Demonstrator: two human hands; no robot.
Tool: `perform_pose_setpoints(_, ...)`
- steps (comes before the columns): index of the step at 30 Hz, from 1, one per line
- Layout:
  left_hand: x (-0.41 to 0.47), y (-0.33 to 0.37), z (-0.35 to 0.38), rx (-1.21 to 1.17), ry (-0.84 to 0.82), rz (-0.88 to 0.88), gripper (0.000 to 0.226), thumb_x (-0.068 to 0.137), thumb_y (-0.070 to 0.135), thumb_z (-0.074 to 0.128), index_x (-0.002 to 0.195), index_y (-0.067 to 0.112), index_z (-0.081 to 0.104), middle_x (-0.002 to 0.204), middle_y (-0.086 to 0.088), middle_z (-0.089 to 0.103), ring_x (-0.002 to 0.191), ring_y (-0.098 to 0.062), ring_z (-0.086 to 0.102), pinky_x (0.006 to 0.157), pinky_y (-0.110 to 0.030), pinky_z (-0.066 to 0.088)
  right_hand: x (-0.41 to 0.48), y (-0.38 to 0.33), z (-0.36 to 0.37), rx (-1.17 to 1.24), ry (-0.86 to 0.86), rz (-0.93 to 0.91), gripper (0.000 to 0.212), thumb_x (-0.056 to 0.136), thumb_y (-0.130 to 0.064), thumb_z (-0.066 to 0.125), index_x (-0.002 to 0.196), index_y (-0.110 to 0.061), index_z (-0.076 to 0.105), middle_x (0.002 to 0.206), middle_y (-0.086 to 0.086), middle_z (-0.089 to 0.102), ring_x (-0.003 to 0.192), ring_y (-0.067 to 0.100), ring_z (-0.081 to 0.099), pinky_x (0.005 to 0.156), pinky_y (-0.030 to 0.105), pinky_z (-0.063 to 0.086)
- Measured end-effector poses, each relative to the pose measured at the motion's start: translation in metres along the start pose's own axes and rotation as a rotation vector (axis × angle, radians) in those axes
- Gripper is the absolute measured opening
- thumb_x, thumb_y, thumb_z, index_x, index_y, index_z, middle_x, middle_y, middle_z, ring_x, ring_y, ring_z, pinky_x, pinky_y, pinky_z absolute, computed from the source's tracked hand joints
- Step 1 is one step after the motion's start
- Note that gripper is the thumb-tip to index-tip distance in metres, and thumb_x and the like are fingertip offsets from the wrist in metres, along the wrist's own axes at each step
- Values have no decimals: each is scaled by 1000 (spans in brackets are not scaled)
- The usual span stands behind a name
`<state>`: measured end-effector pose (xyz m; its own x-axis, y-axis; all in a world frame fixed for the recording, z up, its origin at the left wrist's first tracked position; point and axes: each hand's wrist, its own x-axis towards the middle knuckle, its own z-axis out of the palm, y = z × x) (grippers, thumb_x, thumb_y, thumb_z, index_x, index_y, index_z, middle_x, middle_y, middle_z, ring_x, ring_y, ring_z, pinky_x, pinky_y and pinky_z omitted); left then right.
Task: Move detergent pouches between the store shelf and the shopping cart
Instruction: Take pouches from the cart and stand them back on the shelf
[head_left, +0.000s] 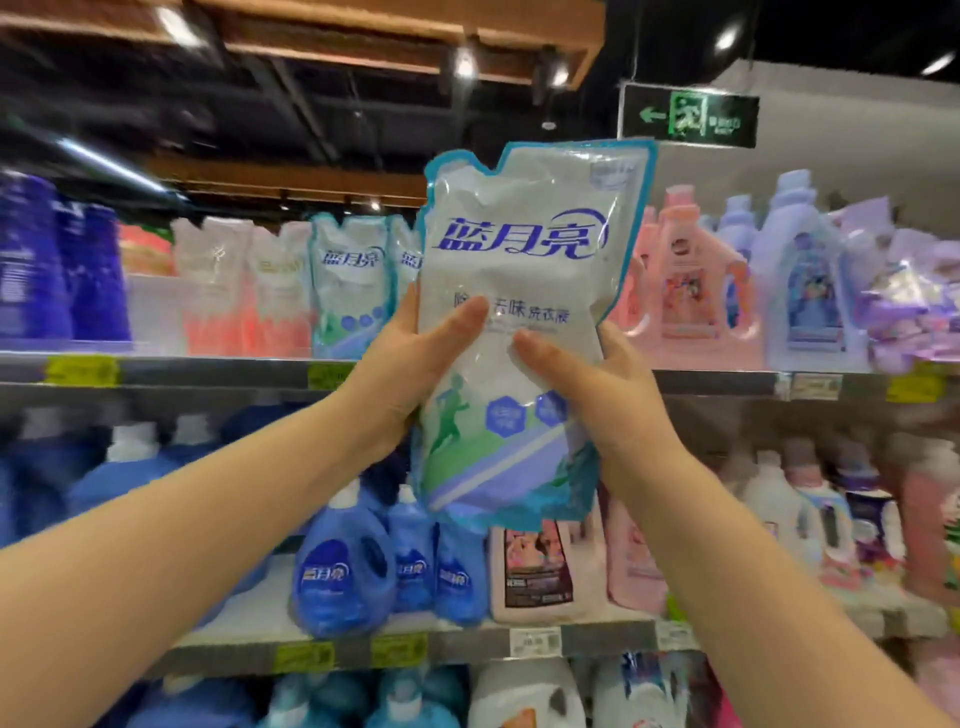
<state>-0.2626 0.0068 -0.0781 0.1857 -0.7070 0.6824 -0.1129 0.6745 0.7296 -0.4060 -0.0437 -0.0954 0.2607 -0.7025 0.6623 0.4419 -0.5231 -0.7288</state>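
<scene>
A white detergent pouch (524, 291) with a teal border and blue lettering stands upright in the air in front of the top shelf (208, 371). My left hand (410, 364) grips its left edge, thumb across the front. My right hand (592, 395) grips its right edge, thumb on the front too. Matching pouches (350, 283) stand in a row on the top shelf just behind and to the left. The shopping cart is out of view.
Pink and white pouches (244, 291) and dark blue bottles (57, 270) fill the top shelf's left; pink and lilac bottles (691, 280) its right. Blue bottles (343, 566) and pink bottles (540, 566) crowd the middle shelf. A green exit sign (688, 117) hangs above.
</scene>
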Motion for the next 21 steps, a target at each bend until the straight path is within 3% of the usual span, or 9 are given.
perform_pose_setpoints(3, 43, -19, -24, 38, 23, 41, 40, 72, 37, 62, 110, 34, 50, 99, 7, 69, 80, -8, 70, 67, -24, 57, 53, 27, 11, -9, -50, -7, 44, 74, -9, 75, 115, -5, 62, 101, 10, 73, 87, 20, 71, 76, 30, 56)
perform_pose_setpoints(6, 90, -35, -36, 51, 34, 57, 47, 69, 38, 62, 114, 32, 49, 105, 3, 69, 88, -15, 69, 73, -29, 58, 108, 44, 13, -31, -102, -17, 38, 78, -10, 72, 114, -8, 63, 97, 4, 73, 80, 14, 71, 70, 25, 56)
perform_pose_setpoints(9, 146, -44, -51, 119, 35, 71, 43, 77, 34, 62, 118, 29, 48, 101, 5, 69, 81, -10, 70, 66, -25, 58, 168, 58, 17, -52, -130, -33, 37, 79, -13, 71, 115, -8, 63, 98, 8, 72, 83, 21, 71, 78, 35, 59)
perform_pose_setpoints(11, 182, -47, -62, 162, 38, 74, 37, 85, 28, 60, 119, 30, 45, 100, 6, 67, 74, -7, 69, 59, -24, 56, 207, 66, 23, -69, -154, -46, 36, 80, -16, 71, 114, -9, 63, 105, 16, 70, 99, 38, 65, 90, 50, 52)
perform_pose_setpoints(13, 213, -48, -71, 222, 61, 93, 40, 87, 26, 60, 122, 31, 42, 102, 7, 65, 75, -7, 68, 56, -24, 56, 242, 72, 29, -84, -175, -71, 38, 81, -19, 71, 116, -9, 62, 110, 18, 68, 107, 43, 60, 95, 55, 47)
perform_pose_setpoints(17, 258, -56, -92, 326, 49, 89, 58, 80, 38, 69, 129, 32, 39, 110, 6, 65, 90, -14, 68, 71, -37, 59, 288, 84, 43, -106, -211, -99, 43, 77, -21, 75, 114, -3, 61, 116, 24, 64, 97, 32, 62, 96, 57, 45)
perform_pose_setpoints(19, 272, -69, -100, 337, 68, 74, 58, 80, 36, 70, 128, 33, 38, 111, 5, 64, 95, -16, 66, 80, -44, 56, 302, 94, 46, -128, -224, -68, 53, 69, -26, 77, 114, -3, 61, 118, 27, 62, 109, 41, 59, 96, 61, 43)
perform_pose_setpoints(21, 282, -87, -108, 311, 91, 48, 51, 81, 31, 68, 124, 32, 40, 111, 3, 64, 93, -16, 66, 82, -44, 55, 312, 109, 43, -155, -252, -31, 38, 77, -20, 74, 110, -7, 64, 120, 27, 60, 119, 47, 48, 100, 61, 39)
